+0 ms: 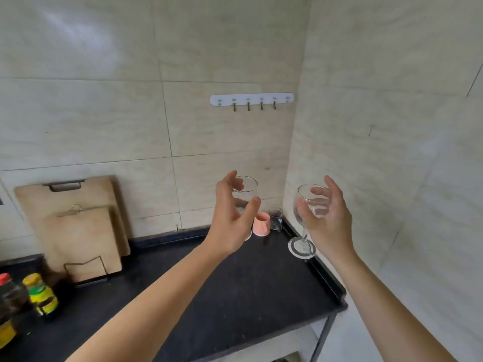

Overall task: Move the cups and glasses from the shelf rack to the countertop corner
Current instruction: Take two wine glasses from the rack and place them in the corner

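Observation:
My left hand (232, 218) grips a clear stemmed glass (245, 188) by its bowl, held up above the black countertop (235, 296); its foot shows just past my wrist. My right hand (326, 215) wraps around the bowl of a second clear wine glass (304, 205), whose round foot hovers close to the counter's right rim. In the back corner stand a pink cup (261, 223) and a small clear glass mug (275, 218), side by side. The shelf rack is out of view.
Two wooden cutting boards (78, 231) lean in a wire holder against the back wall at left. Bottles with a red cap (10, 304) and a yellow-green label (41, 296) stand at the lower left. A hook rail (252, 100) hangs on the tiled wall. The counter ends at right.

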